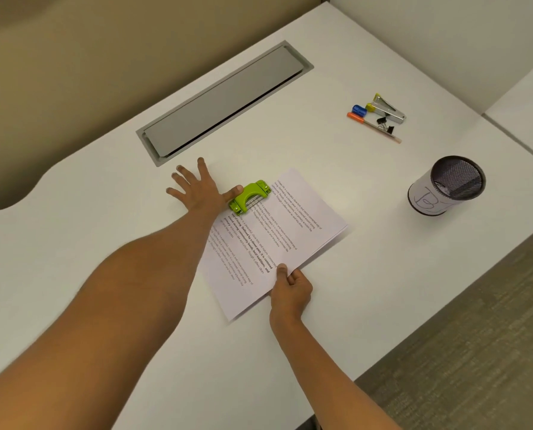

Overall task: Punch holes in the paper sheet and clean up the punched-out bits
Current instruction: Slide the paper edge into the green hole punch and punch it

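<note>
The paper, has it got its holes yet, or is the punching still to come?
Done: the paper sheet sits with its edge in the green hole punch. In hand: the left hand lies spread, thumb against the punch; the right hand pinches the sheet's near edge. Left: no holes or punched-out bits show, so punching and cleanup remain. The mesh cup stands apart.

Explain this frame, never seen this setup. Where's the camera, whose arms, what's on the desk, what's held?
There is no robot here. One camera sits on a person's head, looking forward and down at their own bare arms. The left hand lies spread on the white desk, its thumb against a green hole punch that sits over the edge of the printed paper sheet. The right hand pinches the sheet's near edge. Further off lie a mesh cup with a paper label, a stapler, a pen, binder clips and a grey hatch.
</note>
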The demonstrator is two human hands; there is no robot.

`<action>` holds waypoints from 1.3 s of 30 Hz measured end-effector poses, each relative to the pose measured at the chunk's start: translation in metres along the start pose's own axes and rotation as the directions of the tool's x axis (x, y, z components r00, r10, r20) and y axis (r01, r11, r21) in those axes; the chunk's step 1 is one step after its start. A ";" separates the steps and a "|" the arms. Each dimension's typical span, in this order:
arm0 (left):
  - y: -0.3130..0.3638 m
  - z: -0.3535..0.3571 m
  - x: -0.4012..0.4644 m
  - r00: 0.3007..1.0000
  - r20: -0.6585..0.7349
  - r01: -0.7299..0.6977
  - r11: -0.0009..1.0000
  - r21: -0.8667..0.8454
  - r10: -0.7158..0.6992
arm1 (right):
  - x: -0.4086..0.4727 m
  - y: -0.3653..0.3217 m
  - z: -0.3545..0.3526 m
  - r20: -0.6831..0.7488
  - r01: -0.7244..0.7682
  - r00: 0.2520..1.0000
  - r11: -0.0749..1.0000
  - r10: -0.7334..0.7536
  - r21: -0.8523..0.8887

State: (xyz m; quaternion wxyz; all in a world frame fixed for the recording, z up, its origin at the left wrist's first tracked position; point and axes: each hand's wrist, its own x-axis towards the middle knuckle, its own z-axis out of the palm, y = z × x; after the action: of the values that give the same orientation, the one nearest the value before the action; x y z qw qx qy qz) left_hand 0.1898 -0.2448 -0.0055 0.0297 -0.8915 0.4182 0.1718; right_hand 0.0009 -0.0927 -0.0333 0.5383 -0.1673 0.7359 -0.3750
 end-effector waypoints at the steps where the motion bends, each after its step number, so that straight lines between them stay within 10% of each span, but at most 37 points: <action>1: 0.000 -0.001 -0.001 1.000 0.002 0.006 1.000 0.003 -0.006 | 0.000 0.000 0.000 0.005 -0.002 1.000 1.000 0.002 -0.001; 39: 0.045 -0.040 -0.030 0.998 -0.004 -0.066 0.997 -0.046 0.066 | -0.007 0.009 -0.018 -0.041 -0.032 0.999 0.999 0.033 0.036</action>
State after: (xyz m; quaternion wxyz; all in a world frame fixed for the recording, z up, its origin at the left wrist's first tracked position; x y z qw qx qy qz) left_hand 0.1493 -0.2604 0.0460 0.0027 -0.8778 0.4434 0.1812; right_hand -0.0119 -0.0759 -0.0328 0.5318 -0.1380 0.7427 -0.3827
